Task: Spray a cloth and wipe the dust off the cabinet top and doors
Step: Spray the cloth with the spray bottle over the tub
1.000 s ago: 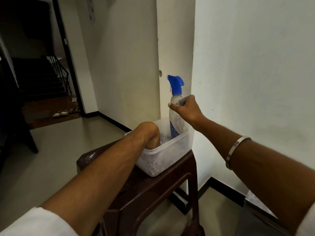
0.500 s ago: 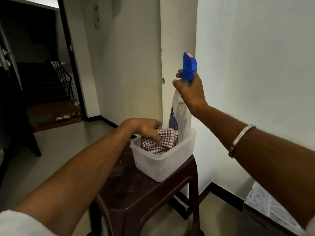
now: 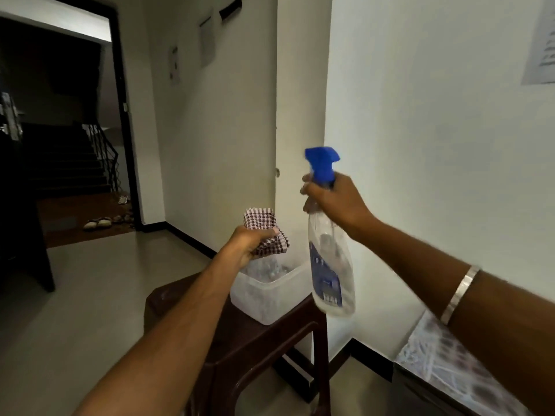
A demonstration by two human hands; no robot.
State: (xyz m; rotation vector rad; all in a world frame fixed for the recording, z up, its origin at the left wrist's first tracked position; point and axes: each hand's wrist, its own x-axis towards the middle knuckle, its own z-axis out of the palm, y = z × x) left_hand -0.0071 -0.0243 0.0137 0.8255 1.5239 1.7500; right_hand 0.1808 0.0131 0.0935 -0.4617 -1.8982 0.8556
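The left hand grips a folded checked cloth, fingers curled round its lower part; the cloth projects upward and to the right out of the fist. The right hand grips the neck of a spray bottle, fingers wrapped just under the blue trigger head. A metal bangle sits on the right forearm.

The cloth is held in the air to the left of the bottle, near it but not touching, at about the level of the bottle's shoulder. Both items are above a translucent plastic tub.

The bottle's long axis runs nearly vertical, with the base tilted slightly right and toward the camera. The clear body with its blue label hangs below the right hand. The nozzle of the trigger head points left, on the cloth's side but above it.

The tub stands on a dark brown plastic stool, at the stool's far right corner, beside a white wall. A surface with a patterned covering lies at the lower right, under the right forearm. At the far left, a dark doorway opens onto a staircase, with sandals on the floor there.
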